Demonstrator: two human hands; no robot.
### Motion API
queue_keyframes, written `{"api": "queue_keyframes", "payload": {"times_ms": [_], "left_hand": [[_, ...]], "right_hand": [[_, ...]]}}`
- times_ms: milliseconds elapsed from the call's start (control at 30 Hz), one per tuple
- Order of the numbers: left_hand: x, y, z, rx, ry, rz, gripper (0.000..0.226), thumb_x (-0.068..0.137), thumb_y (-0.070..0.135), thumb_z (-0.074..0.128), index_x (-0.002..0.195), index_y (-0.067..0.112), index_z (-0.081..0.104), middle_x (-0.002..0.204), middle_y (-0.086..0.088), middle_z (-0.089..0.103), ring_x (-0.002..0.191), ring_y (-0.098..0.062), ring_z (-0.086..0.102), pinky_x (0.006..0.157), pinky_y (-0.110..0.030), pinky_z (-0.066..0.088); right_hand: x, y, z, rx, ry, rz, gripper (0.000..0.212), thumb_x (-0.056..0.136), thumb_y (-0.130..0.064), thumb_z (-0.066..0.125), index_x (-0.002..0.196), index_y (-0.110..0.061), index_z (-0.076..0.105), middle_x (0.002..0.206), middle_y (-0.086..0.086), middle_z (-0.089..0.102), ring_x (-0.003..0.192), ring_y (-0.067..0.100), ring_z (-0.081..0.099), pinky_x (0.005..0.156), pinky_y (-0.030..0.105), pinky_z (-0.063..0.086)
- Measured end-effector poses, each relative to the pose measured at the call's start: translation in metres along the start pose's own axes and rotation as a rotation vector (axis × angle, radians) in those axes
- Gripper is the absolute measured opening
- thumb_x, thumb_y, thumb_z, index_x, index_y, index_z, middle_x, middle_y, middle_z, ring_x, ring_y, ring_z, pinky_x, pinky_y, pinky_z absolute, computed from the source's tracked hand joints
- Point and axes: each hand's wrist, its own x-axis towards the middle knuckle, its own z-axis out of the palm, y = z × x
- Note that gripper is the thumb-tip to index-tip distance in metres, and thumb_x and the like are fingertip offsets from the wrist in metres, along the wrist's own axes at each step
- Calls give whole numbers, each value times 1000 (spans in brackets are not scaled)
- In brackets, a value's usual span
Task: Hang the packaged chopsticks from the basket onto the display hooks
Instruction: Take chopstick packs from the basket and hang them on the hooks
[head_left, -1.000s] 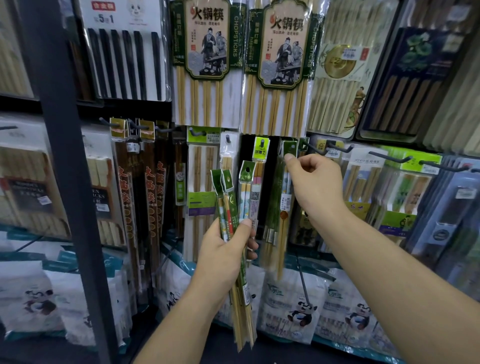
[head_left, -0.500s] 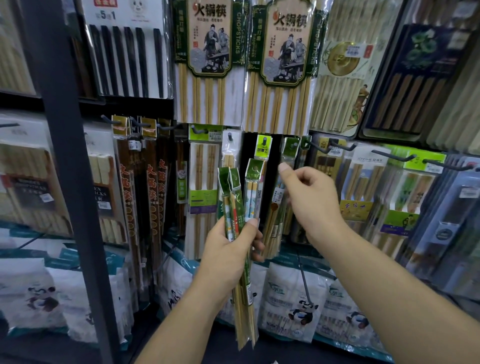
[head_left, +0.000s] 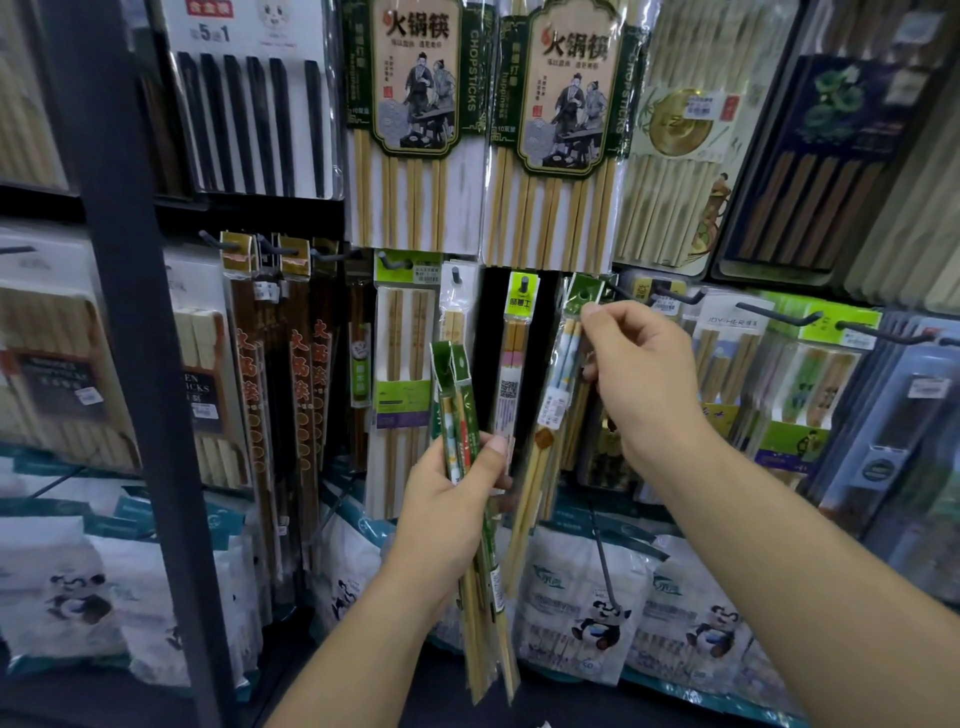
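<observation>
Left hand (head_left: 452, 499) grips a bundle of packaged chopsticks (head_left: 488, 623), fingers curled round it, below the hooks. Right hand (head_left: 644, 384) pinches the green header of one chopstick pack (head_left: 563, 358), just beside a display hook (head_left: 623, 293).

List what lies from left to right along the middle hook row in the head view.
Dark post, brown chopstick packs, bundle in left hand, yellow-tagged pack, green-topped pack pinched by right hand.

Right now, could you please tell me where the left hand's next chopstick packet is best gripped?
Probably pinch its green header card, front and back, coming from above right. The packets stand roughly upright, headers free above the left hand, which grips their middle. The right hand pinches another packet at the hook.
</observation>
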Motion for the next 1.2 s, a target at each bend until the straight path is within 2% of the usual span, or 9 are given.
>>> {"api": "queue_keyframes", "payload": {"times_ms": [100, 167, 300, 433, 567, 733, 867, 967, 1200], "left_hand": [[2, 0, -1, -7, 15, 3, 12, 98, 27, 69, 87, 23, 71, 66, 0, 62, 60, -14, 64, 62, -28, 60], [3, 1, -2, 0, -20, -3, 15, 99, 28, 67, 85, 29, 72, 64, -2, 61, 55, -17, 61, 57, -30, 57], [1, 0, -5, 23, -68, -17, 10, 96, 42, 71, 87, 37, 70, 62, 2, 55, 50, -14, 51, 50, -28, 50], [0, 0, -5, 30, -94, -26, 23, 81, 59, 74, 81, 38, 63, 63, 3, 51, 48, -13, 44, 46, -27, 43], [1, 0, -5, -55, -85, -61, 11, 89, 33, 64, 87, 26, 55, 67, -2, 52, 48, -15, 43, 44, -27, 40], [0, 5, -3, -49, -123, -31, 11, 91, 32, 61, 80, 32, 63, 76, -7, 66, 55, -18, 56, 50, -30, 48], [-3, 8, 0, -43, -159, 16, 15, 94, 33, 61, 99, 19, 62, 86, -10, 75, 61, -19, 65, 51, -28, 51], [-7, 10, 3, -64, -209, 30, 10, 98, 31, 59, 100, 29, 69, 91, -13, 77, 65, -20, 68, 52, -28, 54], [-5, 10, 2, -86, -151, -26, 14, 94, 40, 63, 89, 34, 75, 97, -13, 79, 80, -26, 77, 66, -33, 62]], "right_hand": [[7, 3, 0, 2, 22, 18, 29, 101, -25, 61, 81, -6, 67, 69, 4, 52, 66, 19, 47, 65, 26, 45], [9, 4, 1, -5, 29, 20, 31, 101, -26, 61, 81, -3, 67, 71, 7, 52, 68, 20, 46, 71, 31, 47], [10, 6, 1, -26, 36, 17, 34, 101, -28, 60, 83, -1, 67, 70, 8, 49, 68, 18, 46, 75, 30, 50], [14, 9, 1, -80, 41, -7, 35, 101, -29, 60, 83, 1, 65, 61, 2, 48, 62, 15, 46, 77, 32, 52], [16, 17, 2, -136, 60, 14, 39, 100, -34, 61, 77, -3, 63, 48, -13, 43, 52, 11, 41, 71, 31, 49], [4, 24, 0, -113, 133, 19, 31, 98, -35, 64, 74, -16, 62, 50, -18, 49, 50, -3, 46, 60, 17, 46], [-19, 20, 6, -90, -124, 43, 23, 96, -37, 67, 79, -22, 72, 67, -8, 67, 58, -4, 55, 59, 10, 47], [-30, 18, 9, -20, -248, 76, 17, 96, -31, 67, 84, -22, 75, 67, -4, 67, 58, -2, 56, 55, 12, 47], [-21, 9, 6, 11, -100, 48, 25, 99, -26, 63, 77, -28, 72, 58, -10, 58, 56, 5, 54, 51, 16, 46]]}}
